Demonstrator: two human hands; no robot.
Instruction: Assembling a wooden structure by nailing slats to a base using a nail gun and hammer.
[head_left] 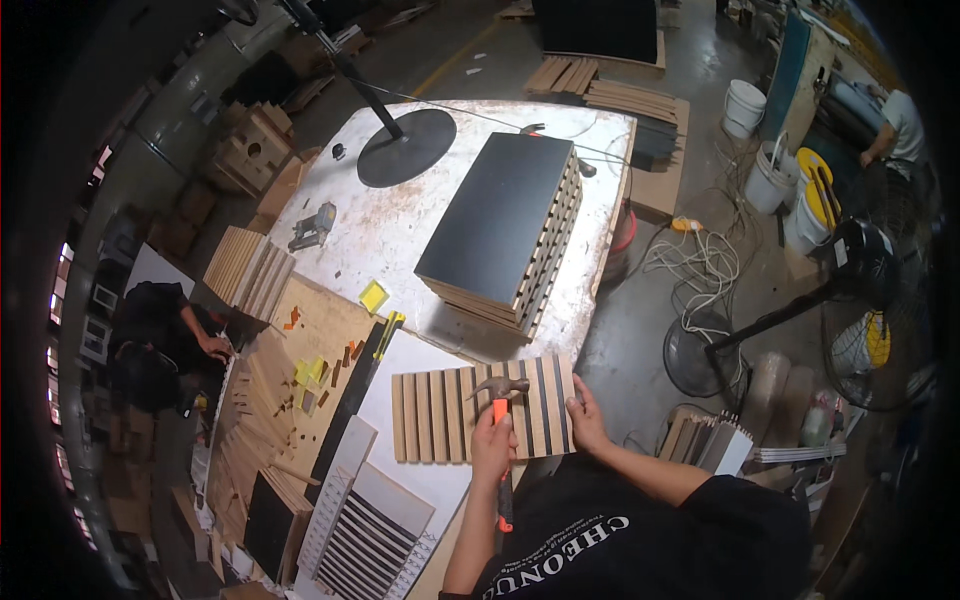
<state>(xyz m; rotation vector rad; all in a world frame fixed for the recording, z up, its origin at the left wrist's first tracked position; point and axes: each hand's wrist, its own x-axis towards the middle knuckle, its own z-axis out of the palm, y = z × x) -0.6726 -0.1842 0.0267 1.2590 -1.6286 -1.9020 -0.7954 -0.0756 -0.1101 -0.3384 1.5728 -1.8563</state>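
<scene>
My left hand (494, 445) is closed around the orange-and-black handle of a claw hammer (503, 388). The hammer's head lies over the middle of a slatted wooden panel (427, 418), light slats with dark gaps between them. At the panel's right end, my right hand (588, 418) grips the edge, thumb on top; the fingers beneath are partly hidden. The panel is at the near edge of the worktable, in front of my body. Whether the hammer head touches the slats I cannot tell.
A stack of black-topped panels (500, 215) stands beyond my hands. Left of it are a nail gun (313, 228) and a round black stand base (407, 148). A slotted white jig (365, 530) lies at lower left. A co-worker (155, 330) is at far left; a fan (865, 250) stands right.
</scene>
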